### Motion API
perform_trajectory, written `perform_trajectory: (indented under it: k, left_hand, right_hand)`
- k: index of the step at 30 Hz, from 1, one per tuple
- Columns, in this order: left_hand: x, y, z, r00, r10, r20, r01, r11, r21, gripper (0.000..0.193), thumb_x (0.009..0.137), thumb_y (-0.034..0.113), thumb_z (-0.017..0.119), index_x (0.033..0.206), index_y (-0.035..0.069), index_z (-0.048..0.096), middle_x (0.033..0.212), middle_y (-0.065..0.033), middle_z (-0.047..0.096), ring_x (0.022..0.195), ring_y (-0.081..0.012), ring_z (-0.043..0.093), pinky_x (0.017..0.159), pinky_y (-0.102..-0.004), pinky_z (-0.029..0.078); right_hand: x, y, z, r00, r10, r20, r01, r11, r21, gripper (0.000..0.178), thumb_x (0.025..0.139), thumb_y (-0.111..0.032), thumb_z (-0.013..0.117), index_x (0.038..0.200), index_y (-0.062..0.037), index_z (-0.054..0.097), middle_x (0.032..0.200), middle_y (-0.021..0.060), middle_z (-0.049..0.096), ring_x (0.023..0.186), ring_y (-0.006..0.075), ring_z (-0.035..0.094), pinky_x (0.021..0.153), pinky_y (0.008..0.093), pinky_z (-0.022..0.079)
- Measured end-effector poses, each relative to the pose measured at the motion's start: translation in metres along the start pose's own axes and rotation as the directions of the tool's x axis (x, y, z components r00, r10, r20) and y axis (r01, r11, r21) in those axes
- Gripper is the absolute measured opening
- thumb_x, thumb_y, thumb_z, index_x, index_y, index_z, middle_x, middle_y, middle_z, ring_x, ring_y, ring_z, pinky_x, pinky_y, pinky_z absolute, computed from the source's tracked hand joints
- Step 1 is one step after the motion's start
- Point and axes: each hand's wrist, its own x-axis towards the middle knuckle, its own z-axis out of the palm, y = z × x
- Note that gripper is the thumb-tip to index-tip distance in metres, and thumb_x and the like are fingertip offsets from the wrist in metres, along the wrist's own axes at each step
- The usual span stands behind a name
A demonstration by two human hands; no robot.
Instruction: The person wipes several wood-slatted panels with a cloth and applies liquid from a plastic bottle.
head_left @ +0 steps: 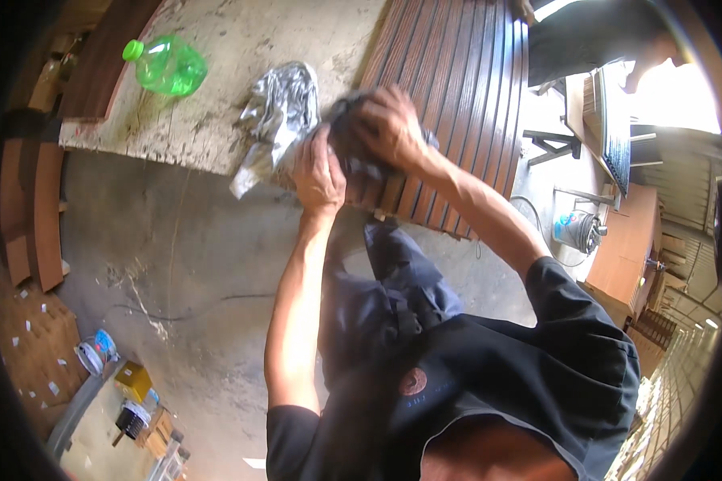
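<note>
A dark bunched cloth (346, 132), smeared by motion, is between my two hands at the near left corner of a brown grooved wood panel (449, 104). My right hand (389, 124) curls over the cloth from the right, its fingers closed on it. From the left, my left hand (321, 172) presses against the same bundle with its fingers together. Just left of it, a crumpled silver-grey cloth (281, 104) lies on the worn pale tabletop (241, 40) and hangs over its front edge. The underside of the bundle is hidden.
A green bottle (171, 66) lies on the tabletop at the left, beside a dark brown board (108, 60). Another person (594, 40) is at the far right, near a stand and a bucket (576, 231). Brown boards (46, 216) stand at the left.
</note>
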Motion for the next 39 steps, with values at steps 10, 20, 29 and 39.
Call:
perform_trajectory:
  k: [10,20,29,39]
  left_hand:
    - [0.001,-0.010,-0.002,0.999,0.037,0.037,-0.040,0.997,0.061,0.042,0.101,0.007,0.053,0.140,-0.005,0.062,0.134,-0.0250,0.069,0.122,-0.0456,0.066,0.109,-0.0548,0.049]
    - [0.017,0.005,-0.003,0.979,0.094,0.181,-0.116,0.987,0.112,0.038,0.097,0.007,0.059,0.131,-0.006,0.067,0.137,-0.0251,0.070,0.124,-0.0460,0.065,0.110,-0.0545,0.050]
    - [0.015,0.009,0.009,0.962,0.228,0.152,-0.250,0.957,0.148,0.033,0.101,0.010,0.052,0.122,-0.005,0.073,0.124,-0.0222,0.075,0.114,-0.0440,0.068,0.105,-0.0535,0.052]
    - [-0.010,0.025,0.024,0.962,0.027,0.272,-0.106,0.955,0.278,0.045,0.108,0.005,0.042,0.150,-0.010,0.053,0.139,-0.0300,0.067,0.139,-0.0476,0.056,0.118,-0.0548,0.045]
  right_hand:
    - [-0.027,-0.011,-0.014,0.999,0.043,0.017,-0.043,0.999,0.006,0.033,0.087,-0.026,0.083,0.117,-0.0126,0.079,0.125,0.0133,0.067,0.117,0.0387,0.060,0.098,0.0525,0.049]
    - [0.098,0.141,-0.015,0.913,0.284,-0.294,-0.366,0.889,-0.276,0.029,0.090,-0.028,0.075,0.114,-0.0132,0.080,0.118,0.0154,0.067,0.115,0.0389,0.060,0.093,0.0540,0.049]
    - [-0.007,0.064,-0.018,0.943,0.179,-0.280,-0.230,0.960,-0.160,0.029,0.087,-0.027,0.078,0.111,-0.0116,0.072,0.113,0.0146,0.062,0.109,0.0383,0.057,0.092,0.0513,0.048]
    - [-0.154,-0.007,-0.115,0.884,0.409,-0.228,-0.445,0.884,-0.141,0.033,0.089,-0.027,0.080,0.118,-0.0124,0.078,0.124,0.0122,0.065,0.120,0.0338,0.058,0.100,0.0493,0.047]
